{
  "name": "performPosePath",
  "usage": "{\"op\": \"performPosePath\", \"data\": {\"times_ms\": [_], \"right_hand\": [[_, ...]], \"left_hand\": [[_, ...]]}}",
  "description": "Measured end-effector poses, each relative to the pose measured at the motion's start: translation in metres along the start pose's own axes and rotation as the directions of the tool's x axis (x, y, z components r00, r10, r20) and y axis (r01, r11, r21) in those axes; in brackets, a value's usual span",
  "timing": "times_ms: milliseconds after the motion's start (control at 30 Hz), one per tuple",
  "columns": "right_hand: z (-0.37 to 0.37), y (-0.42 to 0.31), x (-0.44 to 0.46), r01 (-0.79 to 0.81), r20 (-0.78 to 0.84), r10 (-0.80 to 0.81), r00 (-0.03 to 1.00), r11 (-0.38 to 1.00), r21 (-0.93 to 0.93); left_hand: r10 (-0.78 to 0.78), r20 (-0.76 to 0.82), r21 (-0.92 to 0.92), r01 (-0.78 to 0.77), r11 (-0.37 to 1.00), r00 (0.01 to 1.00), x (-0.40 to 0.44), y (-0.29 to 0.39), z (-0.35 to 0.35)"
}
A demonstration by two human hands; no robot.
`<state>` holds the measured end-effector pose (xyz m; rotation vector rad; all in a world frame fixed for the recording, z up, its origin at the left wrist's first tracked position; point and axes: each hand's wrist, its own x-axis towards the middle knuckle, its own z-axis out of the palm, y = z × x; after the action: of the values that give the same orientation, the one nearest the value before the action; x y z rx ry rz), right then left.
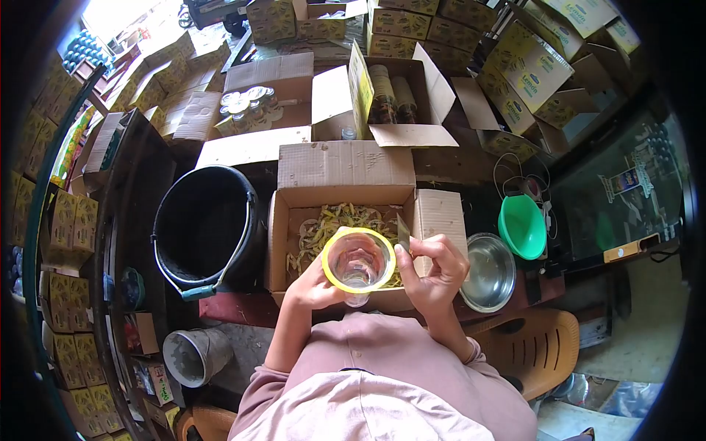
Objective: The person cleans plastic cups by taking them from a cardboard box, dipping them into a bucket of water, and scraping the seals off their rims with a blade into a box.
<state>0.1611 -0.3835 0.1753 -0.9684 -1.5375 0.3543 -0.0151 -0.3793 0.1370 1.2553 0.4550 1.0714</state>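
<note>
My left hand (pixel 312 287) is wrapped round a clear plastic cup (pixel 359 263) with a yellow rim, its mouth facing up toward me. Between the thumb and fingers of my right hand (pixel 438 273) is a small flat blade (pixel 403 232), its tip pointing away from me beside the cup's rim. Its handle, if any, is hidden by the fingers. Both hands are over the near side of an open cardboard box (pixel 347 167). Yellow-green strips (pixel 344 216) lie scattered inside that box, partly hidden by the cup.
A black bucket (pixel 163 253) stands left, a metal bowl (pixel 503 275) and green bowl (pixel 523 228) right. Behind are an open box with stacked cups (pixel 382 92) and another with lidded jars (pixel 248 101). A grey bucket (pixel 193 359) lies low left; an orange chair (pixel 540 342) is beside me.
</note>
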Motion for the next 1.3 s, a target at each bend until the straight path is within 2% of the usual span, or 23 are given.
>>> {"op": "performPosePath", "data": {"times_ms": [100, 133, 233, 267, 300, 367, 467, 667, 700, 767, 800, 833, 900, 967, 1033, 1133, 1233, 1300], "right_hand": [[0.002, 0.008, -0.001, 0.001, -0.066, -0.002, 0.998, 1.000, -0.011], [0.003, 0.013, -0.002, 0.003, -0.091, -0.004, 0.996, 1.000, -0.015], [0.010, 0.037, -0.001, -0.030, 0.105, 0.044, 0.993, 0.991, -0.130], [0.006, 0.036, -0.001, -0.294, 0.348, 0.385, 0.855, 0.912, -0.287], [0.007, 0.045, -0.006, -0.223, 0.450, 0.550, 0.703, 0.772, -0.596], [0.003, 0.049, -0.015, -0.102, 0.520, 0.528, 0.672, 0.761, -0.640], [0.001, 0.052, -0.017, -0.184, 0.517, 0.414, 0.749, 0.880, -0.438], [-0.001, 0.046, -0.012, -0.315, 0.384, 0.409, 0.828, 0.905, -0.285], [-0.001, 0.048, -0.013, -0.263, 0.378, 0.357, 0.854, 0.924, -0.278], [-0.001, 0.052, -0.016, -0.156, 0.368, 0.248, 0.896, 0.953, -0.261], [0.001, 0.050, -0.017, -0.167, 0.335, 0.247, 0.909, 0.954, -0.251], [0.002, 0.050, -0.018, -0.171, 0.318, 0.245, 0.916, 0.954, -0.244], [0.004, 0.051, -0.020, -0.183, 0.283, 0.245, 0.927, 0.956, -0.230], [0.006, 0.054, -0.021, -0.179, 0.276, 0.228, 0.934, 0.965, -0.192], [0.007, 0.056, -0.022, -0.166, 0.288, 0.218, 0.932, 0.967, -0.194], [0.006, 0.055, -0.020, -0.163, 0.304, 0.223, 0.926, 0.964, -0.210], [0.005, 0.059, -0.022, -0.147, 0.318, 0.224, 0.921, 0.958, -0.248], [0.004, 0.059, -0.021, -0.150, 0.318, 0.224, 0.921, 0.959, -0.241]], "left_hand": [[0.088, 0.014, -0.273, -0.081, 0.959, 0.996, 0.001, -0.012, -0.007], [0.065, -0.016, -0.278, -0.067, 0.958, 0.998, -0.002, -0.009, -0.006], [0.108, -0.111, -0.305, -0.137, 0.942, 0.988, -0.002, -0.010, -0.010], [0.106, -0.127, -0.357, -0.145, 0.923, 0.986, -0.002, -0.011, -0.013], [0.100, -0.133, -0.389, -0.145, 0.910, 0.986, -0.003, -0.012, -0.016], [0.163, -0.148, -0.374, -0.207, 0.904, 0.976, 0.000, -0.009, -0.017], [0.170, -0.153, -0.432, -0.221, 0.875, 0.973, 0.001, -0.006, -0.016], [0.126, -0.181, -0.493, -0.201, 0.846, 0.975, 0.002, -0.010, -0.014], [0.122, -0.193, -0.499, -0.204, 0.842, 0.974, 0.003, -0.011, -0.015], [0.150, -0.250, -0.278, -0.219, 0.935, 0.957, 0.004, -0.014, -0.019], [0.174, -0.277, -0.144, -0.220, 0.965, 0.945, 0.004, -0.009, -0.020], [0.143, -0.331, -0.085, -0.181, 0.980, 0.933, 0.004, -0.008, -0.020], [0.296, -0.325, 0.251, -0.220, 0.943, 0.898, 0.007, 0.002, -0.015], [0.361, -0.272, 0.431, -0.222, 0.875, 0.892, 0.008, 0.004, -0.021], [0.415, -0.261, 0.558, -0.215, 0.801, 0.872, 0.008, 0.011, -0.020], [0.496, -0.280, 0.653, -0.216, 0.726, 0.822, 0.006, 0.013, -0.026], [0.565, -0.301, 0.693, -0.231, 0.683, 0.768, 0.002, 0.014, -0.040], [0.600, -0.366, 0.670, -0.247, 0.700, 0.711, 0.001, 0.018, -0.047]]}}
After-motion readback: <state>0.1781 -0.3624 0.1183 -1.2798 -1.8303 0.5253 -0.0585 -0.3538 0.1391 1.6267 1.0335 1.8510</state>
